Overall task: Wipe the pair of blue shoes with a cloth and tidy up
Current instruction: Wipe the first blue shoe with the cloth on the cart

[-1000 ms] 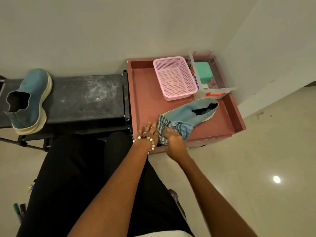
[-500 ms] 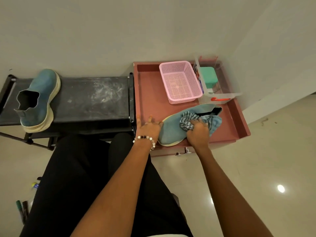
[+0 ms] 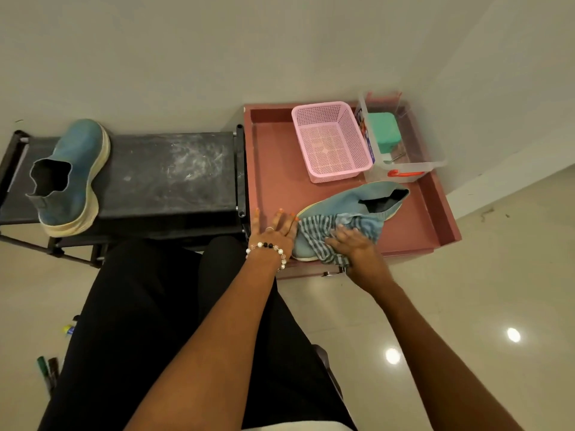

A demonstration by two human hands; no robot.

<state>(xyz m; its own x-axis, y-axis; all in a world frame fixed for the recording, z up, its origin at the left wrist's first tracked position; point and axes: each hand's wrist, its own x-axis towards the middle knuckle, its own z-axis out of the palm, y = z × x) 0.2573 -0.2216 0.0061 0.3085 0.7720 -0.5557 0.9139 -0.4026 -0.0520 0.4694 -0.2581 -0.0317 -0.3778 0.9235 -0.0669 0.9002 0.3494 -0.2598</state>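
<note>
So right now I'm looking down at my two hands working inside a shallow pink tray [image 3: 267, 169] sitting on the floor against the wall. One light blue shoe [image 3: 345, 203] is lying in the tray with its toe pointing toward me and its opening facing away to the right. My right hand [image 3: 351, 244] is pressing a blue striped cloth [image 3: 323, 231] down onto the front half of that shoe, fingers spread over the fabric rather than curled into a fist, so the cloth is bunching up under my palm and draping over the toe. My left hand [image 3: 273, 228] is lying flat and open on the tray floor, fingers splayed, its edge touching the toe end of the shoe; it isn't gripping anything, and I'm wearing a beaded bracelet [image 3: 267, 248] on that wrist. The other blue shoe [image 3: 73, 175] is sitting well apart on a low black bench [image 3: 168, 172] to the left of the tray, at its far left end, opening facing me. At the back of the tray a pink mesh basket [image 3: 331, 141] is standing empty, and just beside it on the right a clear plastic bin [image 3: 407, 163] is holding a green block [image 3: 384, 135]. A couple of markers [image 3: 46, 371] are lying on the floor by my left leg.
</note>
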